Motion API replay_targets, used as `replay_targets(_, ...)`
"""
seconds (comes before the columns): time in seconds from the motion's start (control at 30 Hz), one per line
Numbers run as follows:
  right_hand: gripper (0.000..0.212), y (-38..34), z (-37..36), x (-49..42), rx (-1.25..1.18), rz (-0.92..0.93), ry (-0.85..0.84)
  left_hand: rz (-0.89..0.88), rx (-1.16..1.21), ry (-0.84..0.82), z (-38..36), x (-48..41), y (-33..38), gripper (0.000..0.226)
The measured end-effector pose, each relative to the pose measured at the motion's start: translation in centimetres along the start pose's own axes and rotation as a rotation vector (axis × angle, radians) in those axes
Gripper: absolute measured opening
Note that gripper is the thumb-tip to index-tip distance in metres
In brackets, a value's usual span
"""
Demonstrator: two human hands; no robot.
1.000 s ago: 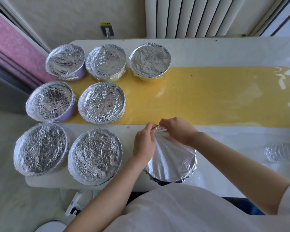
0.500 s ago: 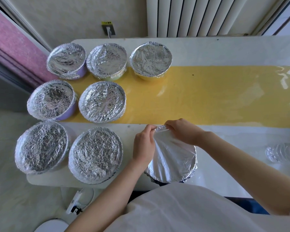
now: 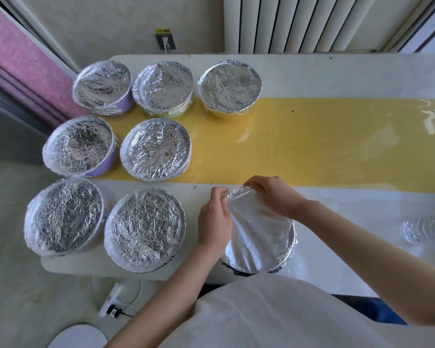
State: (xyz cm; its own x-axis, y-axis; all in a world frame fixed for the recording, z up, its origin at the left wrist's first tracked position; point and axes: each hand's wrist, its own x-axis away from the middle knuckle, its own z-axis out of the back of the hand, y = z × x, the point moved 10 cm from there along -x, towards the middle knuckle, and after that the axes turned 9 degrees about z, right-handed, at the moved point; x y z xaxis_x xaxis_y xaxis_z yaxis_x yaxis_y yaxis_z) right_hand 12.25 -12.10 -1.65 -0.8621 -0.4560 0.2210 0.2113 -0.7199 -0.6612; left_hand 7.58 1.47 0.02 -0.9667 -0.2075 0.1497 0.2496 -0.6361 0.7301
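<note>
Lower centre: one foil sheet point(image 3: 258, 234) over a dark bowl point(image 3: 239, 272), long axis upper left to lower right. The left hand point(image 3: 215, 219) and right hand point(image 3: 274, 197) each pinch its far edge. Seven covered bowls point(image 3: 156, 149), left.

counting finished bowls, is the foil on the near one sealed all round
Not sealed: foil is crimped down at the near side, but left hand and right hand pinch its far edge up.

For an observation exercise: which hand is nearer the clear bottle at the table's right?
Right. The right hand is left of the clear bottle; the left hand is farther left, at the foil-covered bowl's left rim.
</note>
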Motion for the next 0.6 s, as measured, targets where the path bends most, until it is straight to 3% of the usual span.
replay_targets(0.3,0.031,0.4,-0.2,0.4,0.016,-0.012,-0.003,0.001,0.011,-0.094,-0.9,-1.1,0.1,0.025)
replay_targets(0.6,0.032,0.3,-0.1,0.6,0.076,-0.014,0.039,-0.021,0.021,-0.03,-0.5,-1.1,0.2,0.022)
